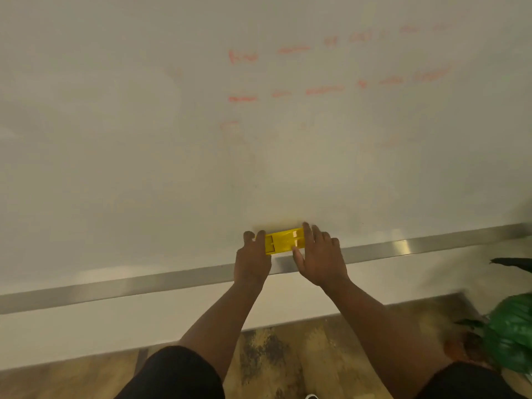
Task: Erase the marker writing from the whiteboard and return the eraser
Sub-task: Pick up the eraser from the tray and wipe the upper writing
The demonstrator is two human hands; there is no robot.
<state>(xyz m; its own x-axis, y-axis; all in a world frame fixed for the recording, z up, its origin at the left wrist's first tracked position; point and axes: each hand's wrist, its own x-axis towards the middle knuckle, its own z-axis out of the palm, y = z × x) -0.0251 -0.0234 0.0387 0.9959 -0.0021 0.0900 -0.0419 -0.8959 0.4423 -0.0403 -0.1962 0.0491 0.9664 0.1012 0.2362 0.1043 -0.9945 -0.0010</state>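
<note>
Both hands hold a yellow eraser (283, 241) flat against the whiteboard (144, 139), low down, just above the board's bottom edge and a little right of its middle. The left hand (252, 262) grips the eraser's left end, fingers curled over the top of it. The right hand (321, 259) takes the right end — fingers laid over the top edge, thumb tucked under the lower edge, so it pinches the eraser between them. The eraser lies lengthwise, roughly level with the metal rail (115, 289) that runs along the board's bottom edge; the heels of both hands cross that rail.

Higher up, toward the board's top right, faint red writing (331, 70) shows in a few smeared lines, too blurred to read. The board around and just above the eraser shows no clear marks, only a pale haze.

Below the rail is a white wall strip, then a wood floor (273, 355). A green plant (509, 329) sits at the right edge of view. Dark sleeves (175, 372) cover the upper arms.
</note>
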